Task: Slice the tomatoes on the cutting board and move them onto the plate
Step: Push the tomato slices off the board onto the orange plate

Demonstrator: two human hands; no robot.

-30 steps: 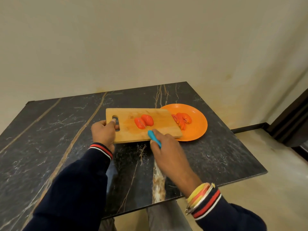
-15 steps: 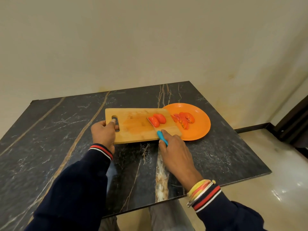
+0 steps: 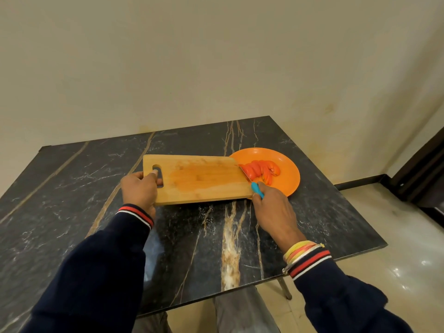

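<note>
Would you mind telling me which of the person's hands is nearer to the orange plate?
Right. The right hand, holding the knife, is at the near edge of the plate; the left hand holds the handle end of the cutting board, opposite the plate.

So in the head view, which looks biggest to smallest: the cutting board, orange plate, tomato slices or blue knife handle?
Cutting board, largest.
Orange plate, partly hidden by the board.
Tomato slices.
Blue knife handle, smallest, though the right hand covers most of it.
</note>
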